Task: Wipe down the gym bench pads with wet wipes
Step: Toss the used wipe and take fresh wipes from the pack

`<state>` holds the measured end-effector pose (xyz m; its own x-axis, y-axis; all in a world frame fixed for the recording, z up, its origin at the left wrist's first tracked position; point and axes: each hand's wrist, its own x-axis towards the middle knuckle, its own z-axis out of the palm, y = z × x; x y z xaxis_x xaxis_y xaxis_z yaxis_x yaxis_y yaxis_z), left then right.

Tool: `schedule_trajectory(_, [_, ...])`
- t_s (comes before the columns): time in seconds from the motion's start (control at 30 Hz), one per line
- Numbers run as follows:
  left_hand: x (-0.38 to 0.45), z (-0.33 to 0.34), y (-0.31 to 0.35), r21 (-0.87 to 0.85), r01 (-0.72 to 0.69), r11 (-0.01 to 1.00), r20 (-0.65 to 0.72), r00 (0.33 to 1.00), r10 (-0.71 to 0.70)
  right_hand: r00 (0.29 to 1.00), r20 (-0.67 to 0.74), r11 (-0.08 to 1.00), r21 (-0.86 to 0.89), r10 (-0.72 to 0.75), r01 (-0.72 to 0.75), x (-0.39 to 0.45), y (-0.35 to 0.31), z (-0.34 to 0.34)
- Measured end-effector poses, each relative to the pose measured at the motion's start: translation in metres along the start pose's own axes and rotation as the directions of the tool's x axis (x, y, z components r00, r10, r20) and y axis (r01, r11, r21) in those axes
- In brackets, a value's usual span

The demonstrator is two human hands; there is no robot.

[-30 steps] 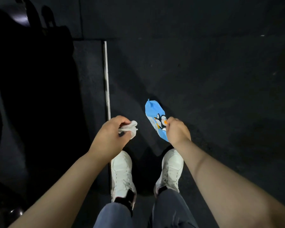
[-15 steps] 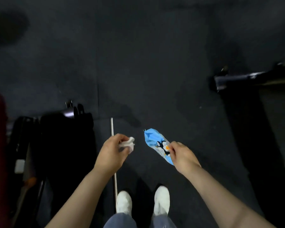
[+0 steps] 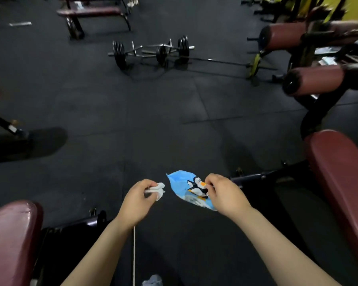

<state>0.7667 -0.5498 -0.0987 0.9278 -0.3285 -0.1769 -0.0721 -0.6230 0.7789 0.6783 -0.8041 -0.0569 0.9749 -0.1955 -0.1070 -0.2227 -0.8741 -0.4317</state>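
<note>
My left hand [image 3: 135,200] pinches a crumpled white wet wipe [image 3: 156,189] in front of me. My right hand [image 3: 223,194] grips a blue wipe packet [image 3: 184,187] with a penguin print, held just right of the wipe. A maroon bench pad [image 3: 12,240] sits at my lower left, and another maroon bench pad [image 3: 341,182] runs along my right side. Both hands hover over the dark floor between the two benches.
Barbells with black plates [image 3: 153,52] lie on the rubber floor ahead. Maroon roller pads on a machine [image 3: 314,79] stand at the right. A flat bench [image 3: 91,14] stands far back left. A black frame bar [image 3: 262,178] runs behind my right hand.
The view has lifted from my feet and the floor to the gym ahead, bringing both bench pads into sight. My hands keep the same hold on the wipe and the packet.
</note>
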Motion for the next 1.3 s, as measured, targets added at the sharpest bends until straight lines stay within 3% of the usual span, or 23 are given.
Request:
schedule_trajectory(0.3, [0.092,-0.019,0.049,-0.067,-0.067,0.995,-0.011,0.998,0.067,0.983,-0.077,0.983,0.082,0.169,-0.163,0.068,0.023,-0.046])
schedule_trajectory(0.77, [0.362,-0.073,0.087,-0.088,-0.094,0.992,0.170,0.979,0.108,0.888,-0.088,0.882,0.189,0.452,-0.431,0.285,0.063,-0.077])
schedule_trajectory(1.07, [0.539,-0.033,0.134,-0.074,-0.089,0.993,0.265,0.958,0.106,0.847,-0.056,0.836,0.209,0.529,-0.508,0.438,0.126,-0.103])
schedule_trajectory(1.3, [0.690,0.002,0.212,-0.017,-0.107,0.994,0.307,0.946,0.107,0.847,-0.049,0.832,0.227,0.530,-0.507,0.573,0.195,-0.154])
